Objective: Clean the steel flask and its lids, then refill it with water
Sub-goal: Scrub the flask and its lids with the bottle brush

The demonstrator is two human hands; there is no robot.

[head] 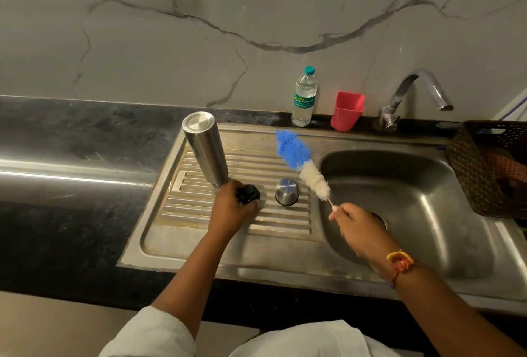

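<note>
Head view: steel flask [204, 148] upright, seemingly mouth-down, on the ribbed drainboard [182, 239], at eleven o'clock from the left hand [232, 208], lower rim just beside the knuckles. Looks rigid and smooth, probably slippery when wet, tall enough to tip; best gripped round mid-body. Left hand curled over the black lid [247, 194] on the drainboard. Steel cap [286, 192] at three o'clock of that lid, apart. Right hand [353, 227] pinching the thin stem of the bottle brush [302, 167], bristles toward eleven o'clock.
</note>
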